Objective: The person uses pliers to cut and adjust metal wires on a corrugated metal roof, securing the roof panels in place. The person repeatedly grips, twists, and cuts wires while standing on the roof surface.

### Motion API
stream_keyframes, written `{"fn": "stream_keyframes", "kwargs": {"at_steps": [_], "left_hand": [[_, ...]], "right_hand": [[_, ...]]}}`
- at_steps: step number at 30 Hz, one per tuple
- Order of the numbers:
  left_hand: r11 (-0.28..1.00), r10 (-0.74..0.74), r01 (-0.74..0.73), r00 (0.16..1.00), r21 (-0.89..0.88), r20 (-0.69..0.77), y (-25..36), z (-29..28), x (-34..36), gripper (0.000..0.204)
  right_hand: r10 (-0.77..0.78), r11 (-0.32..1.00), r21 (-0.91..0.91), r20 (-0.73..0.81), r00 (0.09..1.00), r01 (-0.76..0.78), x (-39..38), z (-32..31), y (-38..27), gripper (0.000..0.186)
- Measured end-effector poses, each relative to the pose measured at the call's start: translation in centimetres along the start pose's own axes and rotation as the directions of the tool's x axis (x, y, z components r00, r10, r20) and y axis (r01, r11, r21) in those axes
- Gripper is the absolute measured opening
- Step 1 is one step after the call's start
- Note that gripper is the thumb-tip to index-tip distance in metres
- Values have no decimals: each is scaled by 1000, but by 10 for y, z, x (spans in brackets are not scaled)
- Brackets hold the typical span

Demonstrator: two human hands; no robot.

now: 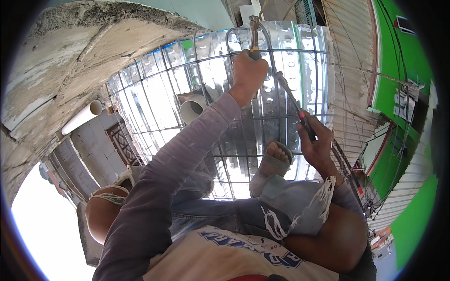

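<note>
My left hand (251, 75) is closed round the orange-and-black handle of a pair of pincers (254, 33), whose metal jaws point away from me beside a bent bar. My right hand (316, 143) grips a hammer (291, 97) by its dark, partly red handle, its small head angled toward my left hand. Beneath both hands lies a grid of thin steel rebar (281, 117) over shiny, dimpled metal decking (269, 100). My sandalled foot (276, 159) rests on the grid.
A white pipe end (192, 108) stands up through the grid at left. Another white pipe (83, 117) juts from the rough concrete wall (56, 61). To the right are a corrugated roof (354, 93), hanging cables (398, 51) and a green wall (417, 56), beyond the decking's edge.
</note>
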State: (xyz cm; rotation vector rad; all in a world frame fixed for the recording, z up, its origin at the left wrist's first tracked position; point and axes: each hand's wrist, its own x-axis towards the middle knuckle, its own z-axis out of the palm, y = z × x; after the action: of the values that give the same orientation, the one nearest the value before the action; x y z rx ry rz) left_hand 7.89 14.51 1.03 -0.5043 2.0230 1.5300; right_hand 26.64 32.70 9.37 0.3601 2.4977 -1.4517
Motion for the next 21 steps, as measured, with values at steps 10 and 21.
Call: {"fn": "stream_keyframes", "kwargs": {"at_steps": [10,21], "left_hand": [[998,-15,2,981,68,193,16,-9,4,28],[954,-34,-110,885,280,463,45,-39,6,51]], "right_hand": [[-311,852,-269,432,847,450,-53,69,-8,56],[118,993,-65,436,892,-100,96,14,-80,55]]}}
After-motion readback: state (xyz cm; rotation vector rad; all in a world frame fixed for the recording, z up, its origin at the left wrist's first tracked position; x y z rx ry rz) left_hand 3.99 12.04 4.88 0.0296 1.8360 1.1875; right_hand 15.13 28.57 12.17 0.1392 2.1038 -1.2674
